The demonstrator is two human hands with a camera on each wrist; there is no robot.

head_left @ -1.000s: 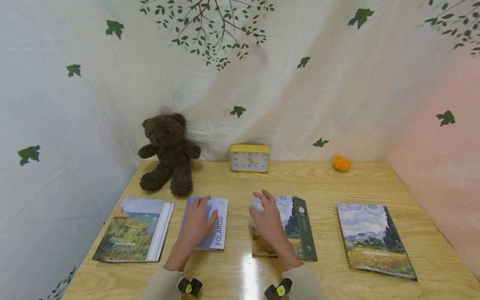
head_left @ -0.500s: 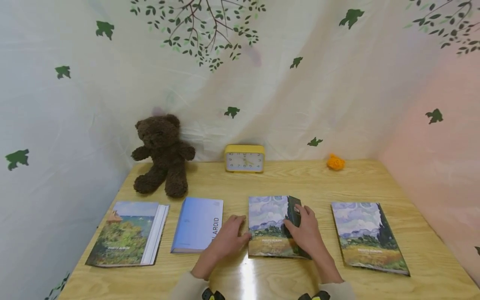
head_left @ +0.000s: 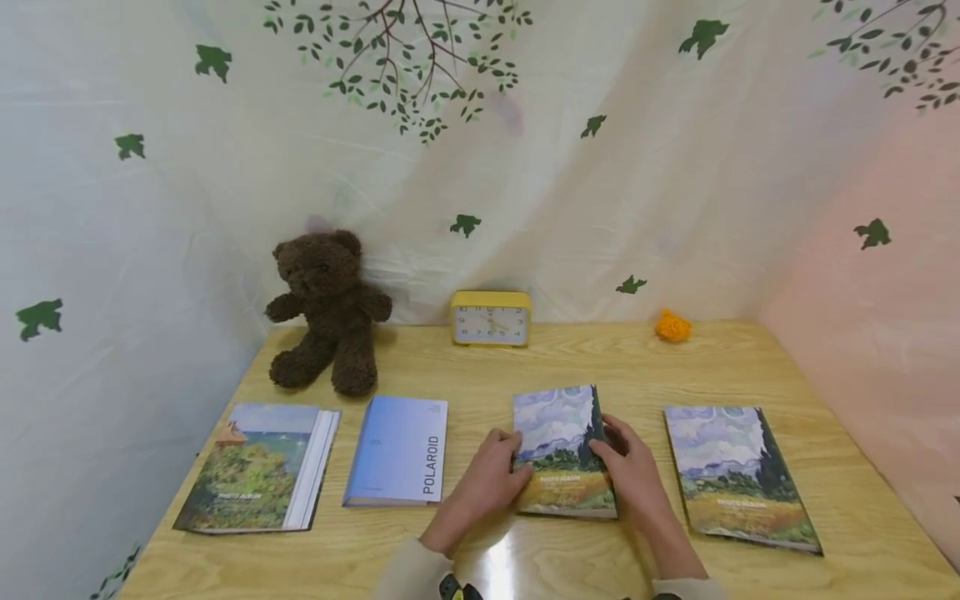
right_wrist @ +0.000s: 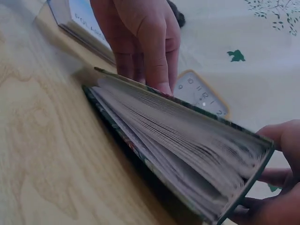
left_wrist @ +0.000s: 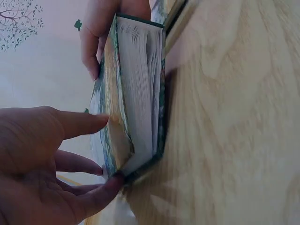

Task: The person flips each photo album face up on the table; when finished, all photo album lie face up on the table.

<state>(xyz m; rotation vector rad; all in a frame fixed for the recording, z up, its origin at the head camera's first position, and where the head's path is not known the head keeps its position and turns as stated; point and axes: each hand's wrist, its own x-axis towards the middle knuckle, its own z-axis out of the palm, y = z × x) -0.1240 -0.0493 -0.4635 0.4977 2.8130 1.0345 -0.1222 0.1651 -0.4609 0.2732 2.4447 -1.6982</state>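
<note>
In the head view, a photo album (head_left: 558, 446) with a painted cover of clouds, hills and a golden field is held between both hands. My left hand (head_left: 487, 479) grips its left edge, thumb over the cover. On the spine side my right hand (head_left: 633, 475) holds it, thumb on the front and the fingers partly hidden behind. The left wrist view shows the page block (left_wrist: 138, 89) of the album, tilted close over the table. From the right wrist, the covers spread slightly apart around the white pages (right_wrist: 178, 140), with the dark spine at my right hand (right_wrist: 281, 187).
A blue Polaroid album (head_left: 397, 450) and a seaside-cover album (head_left: 258, 467) lie to the left. A matching cloud-cover album (head_left: 738, 475) lies right. Behind stand a brown teddy bear (head_left: 326, 312), a yellow clock (head_left: 491, 318) and a small orange object (head_left: 672, 326).
Both hands came down and to the right onto the middle album. It has shifted slightly right and tilted, and the left hand has closed on its left edge.
</note>
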